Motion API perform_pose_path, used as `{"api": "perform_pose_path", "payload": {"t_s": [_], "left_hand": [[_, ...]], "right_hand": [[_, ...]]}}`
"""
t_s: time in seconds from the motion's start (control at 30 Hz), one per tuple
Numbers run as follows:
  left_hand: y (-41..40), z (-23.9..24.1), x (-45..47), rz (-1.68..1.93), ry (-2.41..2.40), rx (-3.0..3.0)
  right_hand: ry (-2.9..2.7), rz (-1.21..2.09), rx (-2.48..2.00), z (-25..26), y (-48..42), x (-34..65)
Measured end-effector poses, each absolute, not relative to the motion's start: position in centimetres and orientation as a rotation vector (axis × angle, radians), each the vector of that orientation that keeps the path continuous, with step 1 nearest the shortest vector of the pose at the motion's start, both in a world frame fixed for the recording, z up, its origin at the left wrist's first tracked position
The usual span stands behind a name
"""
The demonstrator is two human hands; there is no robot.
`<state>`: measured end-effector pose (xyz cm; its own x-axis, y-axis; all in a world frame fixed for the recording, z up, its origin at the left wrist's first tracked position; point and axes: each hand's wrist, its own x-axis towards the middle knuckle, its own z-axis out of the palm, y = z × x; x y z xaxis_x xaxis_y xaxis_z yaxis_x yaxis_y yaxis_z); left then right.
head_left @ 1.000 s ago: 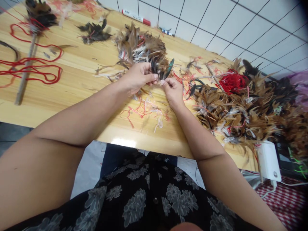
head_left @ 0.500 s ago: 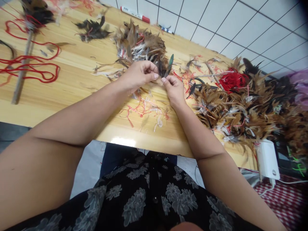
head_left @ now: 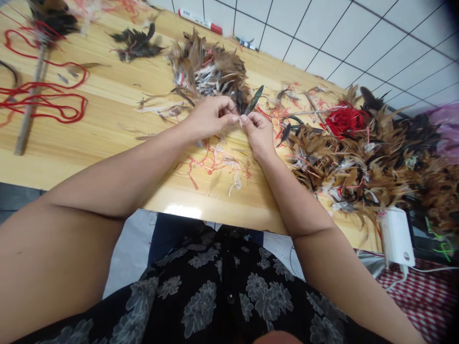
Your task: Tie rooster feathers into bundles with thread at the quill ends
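Dark, green-sheened feathers stand up between my two hands over the table. My right hand pinches them near their lower ends with thumb and forefinger. My left hand is closed in a pinch beside it, its fingertips at the base of the same feathers; its grip is partly hidden. Just behind my hands lies a brown feather bundle with pale quills and a bit of red string. Loose red and white string scraps lie on the tabletop below my wrists.
A large heap of brown feathers and a red string tangle are on the right. On the left lie a stick with feathers at its top and red cord. Markers lie along the back edge; a white charger sits front right.
The green-sheened feather now leans further right and shows more of its length. My left hand has shifted slightly right and down, closer to my right hand.
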<state>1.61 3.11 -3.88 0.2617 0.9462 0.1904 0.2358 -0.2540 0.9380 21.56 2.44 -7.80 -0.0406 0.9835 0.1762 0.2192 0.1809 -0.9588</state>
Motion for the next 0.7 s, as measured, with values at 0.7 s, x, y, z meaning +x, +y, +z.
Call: {"api": "perform_pose_path", "payload": {"t_s": [0.7], "left_hand": [[4.4, -4.5, 0.6, 1.217, 1.059, 2.394]], "right_hand": [[-1.418, 1.225, -1.129, -6.1, 1.7, 21.3]]}}
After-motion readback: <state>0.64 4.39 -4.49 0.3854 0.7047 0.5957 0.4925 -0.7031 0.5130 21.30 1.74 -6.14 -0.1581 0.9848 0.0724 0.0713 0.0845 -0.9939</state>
